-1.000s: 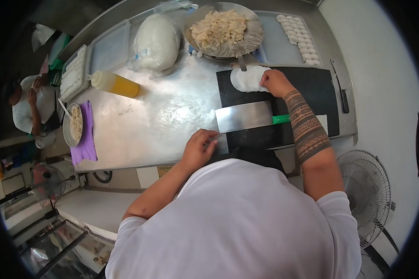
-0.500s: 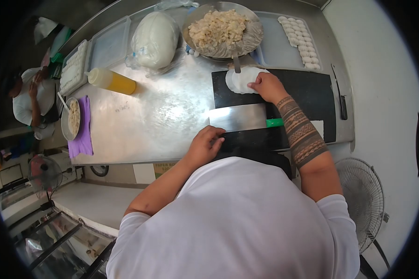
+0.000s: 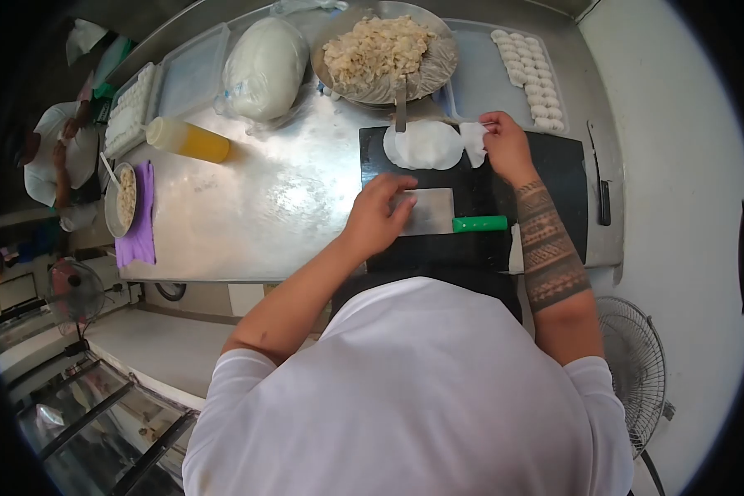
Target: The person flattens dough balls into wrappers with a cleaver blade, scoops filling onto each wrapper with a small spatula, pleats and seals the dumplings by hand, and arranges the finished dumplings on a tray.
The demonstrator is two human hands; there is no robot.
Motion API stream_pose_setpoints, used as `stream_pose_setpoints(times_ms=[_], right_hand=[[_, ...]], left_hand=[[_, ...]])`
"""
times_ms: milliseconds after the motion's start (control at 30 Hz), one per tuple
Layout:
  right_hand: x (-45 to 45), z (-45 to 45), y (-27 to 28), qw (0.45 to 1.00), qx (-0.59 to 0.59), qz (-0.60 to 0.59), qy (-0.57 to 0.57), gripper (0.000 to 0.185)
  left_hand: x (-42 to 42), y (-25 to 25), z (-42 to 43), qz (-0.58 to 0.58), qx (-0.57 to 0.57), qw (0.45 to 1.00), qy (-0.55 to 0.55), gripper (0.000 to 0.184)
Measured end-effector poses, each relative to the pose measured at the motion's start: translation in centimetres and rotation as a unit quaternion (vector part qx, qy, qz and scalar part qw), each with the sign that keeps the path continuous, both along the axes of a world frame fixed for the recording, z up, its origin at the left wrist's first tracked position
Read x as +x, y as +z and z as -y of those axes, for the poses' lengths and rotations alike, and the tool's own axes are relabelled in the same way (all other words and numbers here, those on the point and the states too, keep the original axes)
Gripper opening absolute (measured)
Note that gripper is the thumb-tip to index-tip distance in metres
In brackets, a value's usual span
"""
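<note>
My right hand (image 3: 508, 149) pinches the edge of a thin white dough wrapper (image 3: 473, 144), which hangs to the right of a pile of round dough wrappers (image 3: 422, 145). That pile lies on the black board (image 3: 554, 190). Over the left part of a cleaver (image 3: 435, 210) is my left hand (image 3: 379, 217), its fingers apart and nothing in them. The hand hides part of the broad blade; whether it touches the metal I cannot tell. The cleaver's green handle points right. Behind the wrappers, a wide bowl of chunky filling (image 3: 380, 50) has a flat-handled utensil (image 3: 401, 103) sticking out.
A tray (image 3: 479, 95) with rows of white dumplings (image 3: 531, 78) stands back right. A bagged dough lump (image 3: 266, 70), an oil bottle (image 3: 188, 140) and a smaller filling bowl (image 3: 124, 202) are leftward. A knife (image 3: 602, 178) lies at right. Another person (image 3: 62, 153) stands far left.
My right hand has moved right from the pile, bringing one wrapper away with it. My left hand has risen from the cleaver's near corner to over its blade.
</note>
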State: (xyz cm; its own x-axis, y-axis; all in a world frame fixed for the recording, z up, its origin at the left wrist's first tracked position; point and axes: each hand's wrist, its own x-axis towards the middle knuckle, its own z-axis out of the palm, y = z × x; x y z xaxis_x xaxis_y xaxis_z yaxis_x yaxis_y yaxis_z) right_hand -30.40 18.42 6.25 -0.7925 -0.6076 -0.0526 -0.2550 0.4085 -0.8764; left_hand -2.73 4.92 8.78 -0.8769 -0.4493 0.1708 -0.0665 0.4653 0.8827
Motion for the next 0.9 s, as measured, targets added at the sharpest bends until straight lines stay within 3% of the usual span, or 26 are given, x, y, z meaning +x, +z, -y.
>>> stream_pose_setpoints(times_ms=[67,133,167,233,333,367,400,433,467,500,600,633,667,700,733,767,833,867,900], right_hand=[[0.7,-1.0,2.2,0.973,-0.121,0.193,-0.030,0.034],[2.6,-1.3,4.0,0.950,-0.160,0.267,-0.015,0.028],[4.8,-0.7,5.9,0.937,-0.163,0.310,-0.009,0.028],[8.3,1.2,7.4,0.921,-0.147,0.360,0.022,0.033],[8.1,4.6,7.3,0.997,-0.070,0.020,0.000,0.030],[7.2,6.0,7.0,0.995,-0.080,-0.057,0.006,0.038],[6.8,7.4,7.5,0.995,-0.018,-0.089,0.044,0.042],[6.7,8.9,8.4,0.988,0.044,-0.121,0.082,0.045],[6.5,10.4,8.8,0.975,0.106,-0.153,0.118,0.048],[6.2,12.0,7.3,0.970,0.129,-0.135,0.153,0.050],[4.1,14.2,3.1,0.897,0.231,-0.305,0.222,0.038],[3.4,14.7,4.7,0.874,0.306,-0.294,0.237,0.028],[2.8,14.8,5.9,0.864,0.330,-0.306,0.224,0.027],[2.2,14.7,6.8,0.854,0.354,-0.318,0.210,0.026],[1.7,14.5,7.6,0.844,0.378,-0.327,0.195,0.026],[1.4,14.3,8.7,0.851,0.364,-0.326,0.194,0.027],[1.8,13.7,10.5,0.863,0.336,-0.326,0.192,0.030],[2.3,13.9,10.6,0.871,0.314,-0.328,0.185,0.033],[2.9,14.1,10.7,0.880,0.293,-0.330,0.177,0.035]], left_hand=[[-2.0,0.2,-0.4,-0.034,0.035,0.999,0.005,0.034],[-4.1,0.0,-1.4,-0.089,0.087,0.992,0.022,0.040],[-5.0,-1.1,-1.8,-0.111,0.247,0.963,-0.004,0.042],[-6.2,-3.1,-1.9,-0.147,0.539,0.827,-0.059,0.046],[-4.5,-1.3,-1.9,-0.147,0.721,0.676,-0.041,0.056],[-3.5,-0.9,-1.5,-0.073,0.687,0.722,-0.025,0.048],[-2.2,-0.1,-1.0,0.005,0.503,0.862,-0.062,0.049],[-0.6,0.7,-0.5,0.083,0.288,0.949,-0.095,0.052],[0.7,1.3,0.2,0.156,0.056,0.979,-0.122,0.057],[2.0,0.9,1.0,0.152,-0.068,0.966,-0.197,0.075],[4.2,3.4,4.5,0.117,-0.113,0.960,-0.227,0.081],[4.5,3.2,6.4,0.035,-0.106,0.977,-0.181,0.082],[5.1,3.3,8.4,0.041,-0.100,0.986,-0.128,0.088],[5.2,4.3,10.4,0.000,-0.077,0.995,-0.059,0.075],[5.4,4.7,12.6,0.012,0.011,1.000,0.011,0.057],[5.4,2.8,14.9,-0.047,0.158,0.982,0.088,0.040],[5.7,3.5,18.4,-0.126,0.449,0.866,0.179,0.033],[5.8,3.8,19.3,-0.182,0.567,0.779,0.199,0.034],[5.6,4.0,19.5,-0.184,0.601,0.744,0.227,0.036]])
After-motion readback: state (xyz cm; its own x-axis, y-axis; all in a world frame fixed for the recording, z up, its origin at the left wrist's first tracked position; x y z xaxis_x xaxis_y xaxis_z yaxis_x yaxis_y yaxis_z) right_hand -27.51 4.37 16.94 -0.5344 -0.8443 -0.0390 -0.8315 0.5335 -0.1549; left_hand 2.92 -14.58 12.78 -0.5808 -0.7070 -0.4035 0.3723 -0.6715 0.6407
